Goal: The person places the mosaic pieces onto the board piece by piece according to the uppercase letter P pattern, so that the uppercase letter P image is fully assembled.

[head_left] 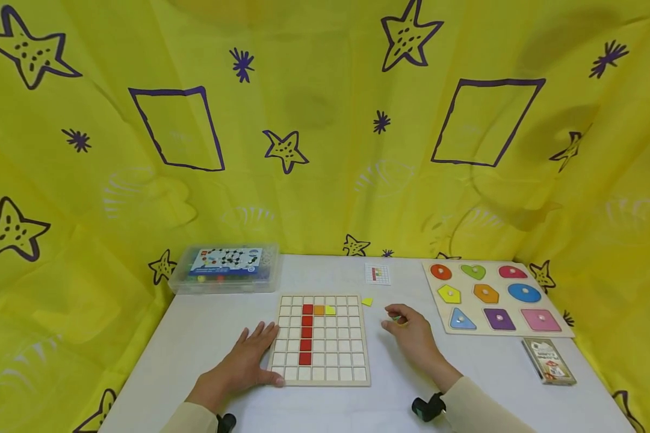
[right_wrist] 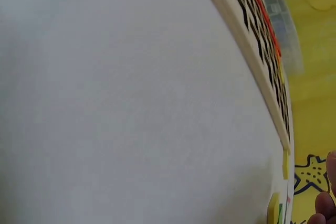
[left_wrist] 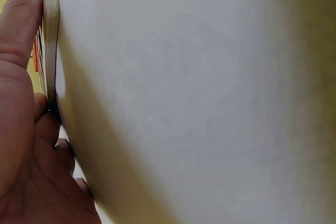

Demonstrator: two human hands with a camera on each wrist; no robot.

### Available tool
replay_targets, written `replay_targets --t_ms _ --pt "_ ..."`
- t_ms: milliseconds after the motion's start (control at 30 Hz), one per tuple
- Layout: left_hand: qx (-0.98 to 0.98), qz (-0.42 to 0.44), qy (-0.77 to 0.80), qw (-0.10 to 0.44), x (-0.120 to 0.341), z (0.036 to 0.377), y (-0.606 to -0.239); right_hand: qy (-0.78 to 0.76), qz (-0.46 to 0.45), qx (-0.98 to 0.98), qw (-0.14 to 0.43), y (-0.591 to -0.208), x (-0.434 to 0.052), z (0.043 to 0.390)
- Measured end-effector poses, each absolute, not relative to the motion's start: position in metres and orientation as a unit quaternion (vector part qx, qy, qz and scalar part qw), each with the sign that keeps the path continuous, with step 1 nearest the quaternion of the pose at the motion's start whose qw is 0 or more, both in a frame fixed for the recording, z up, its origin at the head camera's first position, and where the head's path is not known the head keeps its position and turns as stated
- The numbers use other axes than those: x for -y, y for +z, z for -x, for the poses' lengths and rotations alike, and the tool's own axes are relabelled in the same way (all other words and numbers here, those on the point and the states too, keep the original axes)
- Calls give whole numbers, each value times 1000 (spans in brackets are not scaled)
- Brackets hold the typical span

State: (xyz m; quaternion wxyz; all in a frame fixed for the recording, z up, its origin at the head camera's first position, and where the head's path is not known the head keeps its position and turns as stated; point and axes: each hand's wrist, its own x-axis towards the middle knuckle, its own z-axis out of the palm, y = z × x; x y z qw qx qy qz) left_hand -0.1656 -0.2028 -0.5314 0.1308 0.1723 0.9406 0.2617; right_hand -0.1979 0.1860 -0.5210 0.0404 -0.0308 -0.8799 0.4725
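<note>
A wooden grid board (head_left: 365, 380) lies on the table with white square cells. Several red squares (head_left: 306, 332) form a column in it, and an orange square (head_left: 319, 310) and a yellow piece (head_left: 330, 310) continue the top row. My left hand (head_left: 246, 361) rests at its left side, fingers extended along the edge and thumb at the near corner. My right hand (head_left: 414, 341) hovers right of the board, fingers bent and thumb apart from them. Below its fingers (right_wrist: 325, 203), a yellow piece (right_wrist: 273, 209) and a green piece (right_wrist: 281, 213) lie on the table.
Another loose yellow piece (head_left: 367, 302) lies by the board's far right corner. Behind it is a small pattern card (head_left: 377, 274). A clear plastic case (head_left: 224, 269) stands back left. A shape puzzle (head_left: 487, 310) and a small boxed deck (head_left: 549, 361) are on the right.
</note>
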Motion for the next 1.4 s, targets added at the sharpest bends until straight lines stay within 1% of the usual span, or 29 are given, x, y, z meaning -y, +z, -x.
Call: replay_targets --t_ms 167,333,633,1100,1400 --pt "-941 -170 261 129 204 166 -532 455 38 889 23 -526 -203 199" --pt "-941 -175 259 127 206 167 -533 442 47 896 10 -533 -211 208" --pt "-940 -176 264 127 206 166 -531 413 48 909 12 -545 -210 227" --pt "-940 -175 263 131 207 165 -534 391 57 919 1 -544 -207 234" --pt "-939 -176 267 129 205 166 -533 395 55 917 -19 -537 -218 239"
